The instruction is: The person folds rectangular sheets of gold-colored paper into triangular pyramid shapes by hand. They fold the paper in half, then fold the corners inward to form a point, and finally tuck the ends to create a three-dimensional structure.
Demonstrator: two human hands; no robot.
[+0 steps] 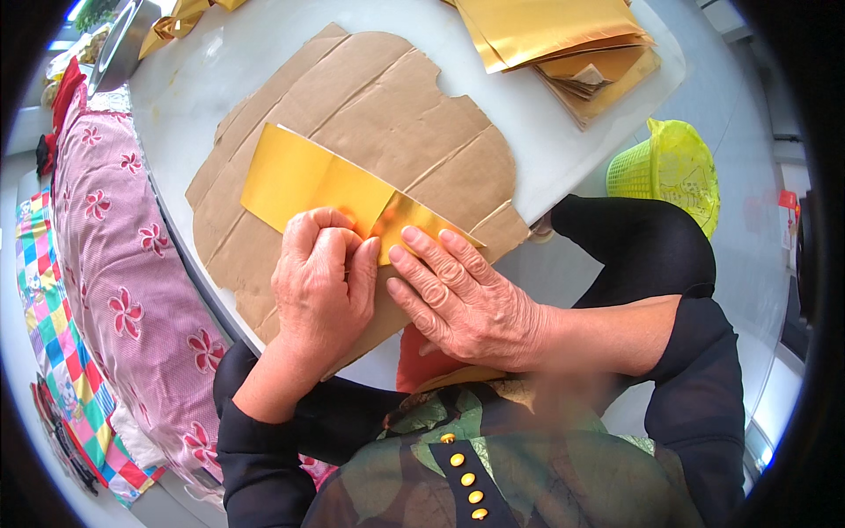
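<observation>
A folded strip of gold foil paper (310, 175) lies slantwise on a sheet of brown cardboard (389, 99). My left hand (327, 277) pinches the strip's lower edge near its middle, thumb and curled fingers together. Flat on the strip's right end rest the fingertips of my right hand (462, 297), pressing it against the cardboard. A crease crosses the strip just above my left thumb. The paper under my fingers is hidden.
On the white table (178, 132), gold paper sheets (554, 30) are stacked at the far right, with folded gold pieces (175, 30) and a metal bowl (119, 46) at the far left. A yellow-green basket (634, 165) stands on the floor. Pink flowered cloth (125, 244) lies left.
</observation>
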